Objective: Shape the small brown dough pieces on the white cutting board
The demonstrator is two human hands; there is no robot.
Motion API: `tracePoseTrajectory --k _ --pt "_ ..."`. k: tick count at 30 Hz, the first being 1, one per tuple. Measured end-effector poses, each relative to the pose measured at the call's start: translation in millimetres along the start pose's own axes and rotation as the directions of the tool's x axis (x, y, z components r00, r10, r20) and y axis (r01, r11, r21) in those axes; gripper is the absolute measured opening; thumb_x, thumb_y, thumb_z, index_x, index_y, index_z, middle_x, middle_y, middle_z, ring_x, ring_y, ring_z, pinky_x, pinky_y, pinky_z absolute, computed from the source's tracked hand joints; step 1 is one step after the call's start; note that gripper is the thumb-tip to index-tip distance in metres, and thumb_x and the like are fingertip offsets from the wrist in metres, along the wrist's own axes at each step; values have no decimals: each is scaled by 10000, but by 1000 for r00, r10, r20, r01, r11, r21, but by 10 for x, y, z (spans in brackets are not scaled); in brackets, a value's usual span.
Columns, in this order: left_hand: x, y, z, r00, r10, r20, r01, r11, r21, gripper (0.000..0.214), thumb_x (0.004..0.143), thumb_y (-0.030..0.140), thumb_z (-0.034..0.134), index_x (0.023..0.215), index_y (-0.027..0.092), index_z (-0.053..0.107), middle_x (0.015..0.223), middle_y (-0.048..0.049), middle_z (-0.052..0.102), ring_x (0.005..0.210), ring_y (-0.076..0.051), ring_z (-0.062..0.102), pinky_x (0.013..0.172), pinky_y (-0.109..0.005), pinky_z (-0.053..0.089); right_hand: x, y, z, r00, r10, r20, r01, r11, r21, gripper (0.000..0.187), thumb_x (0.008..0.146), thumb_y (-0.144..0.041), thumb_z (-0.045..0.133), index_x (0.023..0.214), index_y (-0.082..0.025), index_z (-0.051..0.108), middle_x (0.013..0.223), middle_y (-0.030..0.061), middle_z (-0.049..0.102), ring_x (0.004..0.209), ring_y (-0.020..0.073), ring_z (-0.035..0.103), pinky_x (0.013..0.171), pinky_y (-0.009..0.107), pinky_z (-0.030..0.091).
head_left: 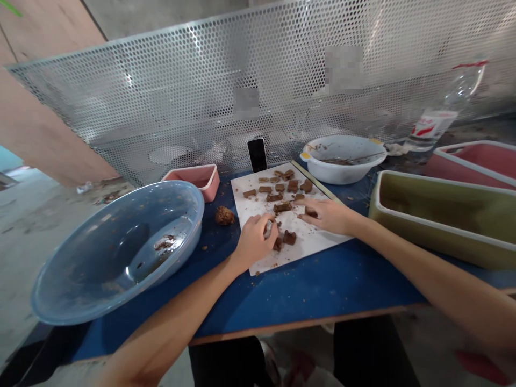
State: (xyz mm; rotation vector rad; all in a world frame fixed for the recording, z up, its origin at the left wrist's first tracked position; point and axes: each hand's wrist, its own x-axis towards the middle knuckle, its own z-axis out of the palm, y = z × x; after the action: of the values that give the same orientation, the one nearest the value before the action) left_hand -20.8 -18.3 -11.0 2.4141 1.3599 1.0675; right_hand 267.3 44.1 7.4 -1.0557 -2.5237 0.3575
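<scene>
A white board (318,239) lies on the blue table (322,285) with several brown moulded pieces (278,194) laid out on it. My left hand (255,240) rests on the board's near part, fingers curled round a small light object I cannot name, next to two brown pieces (288,237). My right hand (328,215) lies on the board to the right, fingers pinched on a brown piece (310,212). A brown lump (224,215) sits on the table left of the board.
A large blue basin (72,269) with brown residue overhangs the table's left. A pink tray (209,180), a phone (257,154) and a white bowl (363,164) stand behind. An olive tray (435,234), a pink tray (459,169) and a plastic bottle (439,115) are right. Perforated metal screen (161,97) at the back.
</scene>
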Motion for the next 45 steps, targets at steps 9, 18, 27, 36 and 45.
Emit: tracePoseTrajectory --k 9,18,27,36,45 --pt "87 -40 -10 973 168 156 -168 986 -15 212 1045 354 667 1195 218 732 1237 -132 724 1251 -359 566 1109 -540 439 -4 -46 -37 998 -63 -16 64 996 54 567 1091 -417 529 1643 -289 551 1102 75 818 933 283 764 865 439 609" --pt "82 1 47 967 93 237 -74 993 -87 705 1023 562 729 1601 216 523 1406 -200 641 1369 -411 556 1168 -566 421 15 -120 -52 997 -73 -31 74 997 22 586 1097 -493 540 1602 -200 593 1138 116 790 1001 320 751 988 501 597" --pt "78 237 81 951 40 307 -33 999 -27 734 958 375 705 1618 197 438 1351 -148 740 1359 -402 531 1146 -563 369 14 -56 -2 948 -282 -146 278 959 -46 518 1061 -341 615 1572 -263 624 1486 164 587 1382 386 628 1200 610 535" --pt "63 357 82 958 9 286 -28 998 62 770 921 403 725 1609 215 432 1245 -113 780 1310 -394 555 1158 -562 347 53 36 70 898 -324 -298 305 946 -109 451 1076 -266 526 1504 -253 665 1338 157 646 1315 353 655 1166 595 562" --pt "52 271 104 953 13 302 -56 989 134 832 933 346 682 1672 183 336 1247 -152 759 1372 -422 519 1167 -599 348 -202 56 123 921 -322 -221 328 945 -10 357 1092 -329 540 1384 -310 744 1297 117 655 1229 328 684 1139 580 565"
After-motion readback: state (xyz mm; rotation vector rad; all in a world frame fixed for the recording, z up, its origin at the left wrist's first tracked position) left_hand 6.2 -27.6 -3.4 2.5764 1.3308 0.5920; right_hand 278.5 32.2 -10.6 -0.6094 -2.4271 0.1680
